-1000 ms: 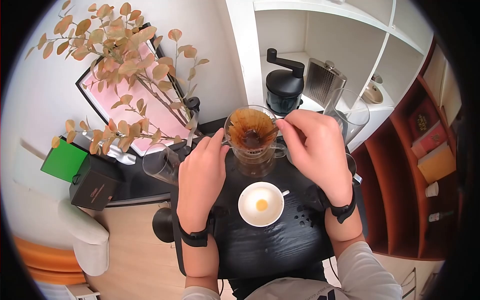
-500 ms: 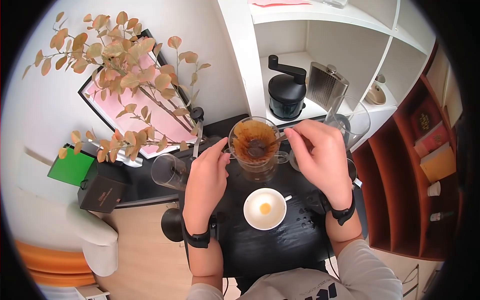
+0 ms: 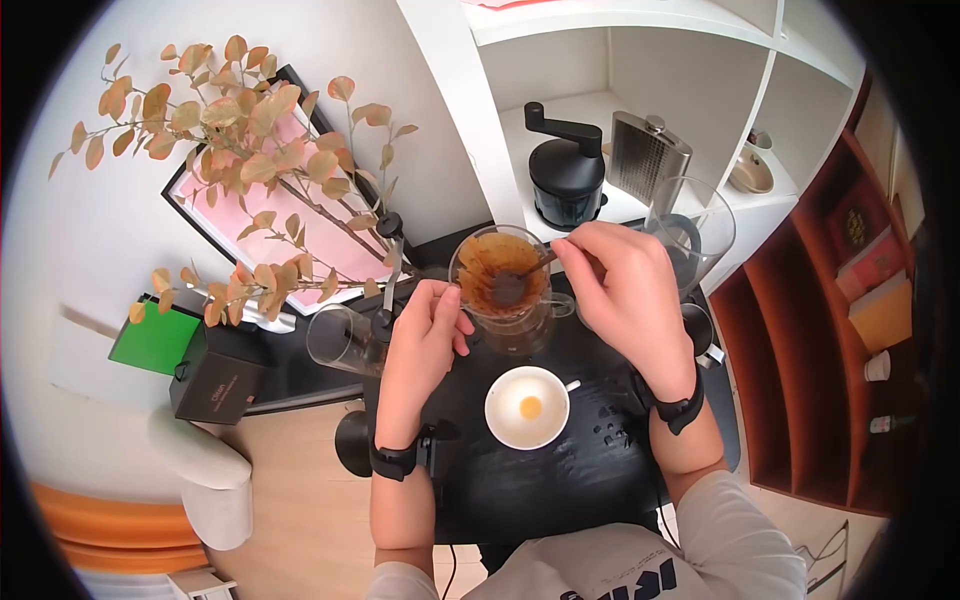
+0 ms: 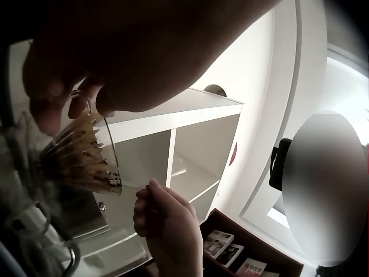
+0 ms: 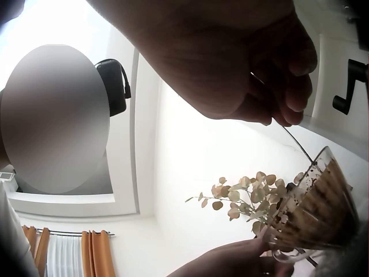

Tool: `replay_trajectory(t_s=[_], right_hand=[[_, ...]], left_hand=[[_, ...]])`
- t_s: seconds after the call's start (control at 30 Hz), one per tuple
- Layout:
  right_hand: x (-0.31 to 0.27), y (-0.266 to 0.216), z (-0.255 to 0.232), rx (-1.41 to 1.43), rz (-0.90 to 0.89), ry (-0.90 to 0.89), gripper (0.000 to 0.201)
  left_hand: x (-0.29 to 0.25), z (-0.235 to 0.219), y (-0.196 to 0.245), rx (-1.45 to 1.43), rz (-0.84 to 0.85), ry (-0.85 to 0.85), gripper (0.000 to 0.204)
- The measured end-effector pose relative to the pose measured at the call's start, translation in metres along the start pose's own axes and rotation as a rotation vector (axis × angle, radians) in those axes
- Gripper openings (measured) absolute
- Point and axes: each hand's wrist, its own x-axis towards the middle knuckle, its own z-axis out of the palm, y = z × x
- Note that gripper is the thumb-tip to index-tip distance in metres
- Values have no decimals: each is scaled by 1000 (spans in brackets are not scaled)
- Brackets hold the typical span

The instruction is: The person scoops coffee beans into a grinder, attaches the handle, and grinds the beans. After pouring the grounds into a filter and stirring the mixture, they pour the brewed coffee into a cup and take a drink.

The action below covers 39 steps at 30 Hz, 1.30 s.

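Note:
A glass coffee dripper (image 3: pixel 500 250) with a brown-stained paper filter sits on a glass server (image 3: pixel 515 338); dark wet grounds lie at its bottom. My left hand (image 3: pixel 425 335) pinches the dripper's small glass handle (image 4: pixel 81 95) at its left side, the fingers curled. On the other side my right hand (image 3: pixel 632 295) pinches a thin metal stirrer (image 5: pixel 295 138) between thumb and fingers. The stirrer slants over the rim into the filter, its lower end among the grounds. Nearer to me stands a white cup (image 3: pixel 507 432) with a small yellow-orange spot of liquid at its bottom.
Clear glass vessels stand to the left (image 3: pixel 340 335) and right (image 3: pixel 712 225) of the hands. Behind are a black hand grinder (image 3: pixel 568 180) and a metal flask (image 3: pixel 648 155) on a white shelf. Water drops (image 3: pixel 612 430) spot the black table (image 3: pixel 520 500).
My left fingers have curled more at the dripper's handle. The right hand keeps its pinch on the stirrer, whose angle in the filter has shifted. The head view has swung slightly.

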Motion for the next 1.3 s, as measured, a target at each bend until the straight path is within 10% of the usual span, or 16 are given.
replay_trajectory(t_s=[1.3], right_hand=[[-31, -14, 1, 33, -126, 13, 11]], left_hand=[[-4, 5, -19, -74, 161, 59, 32]])
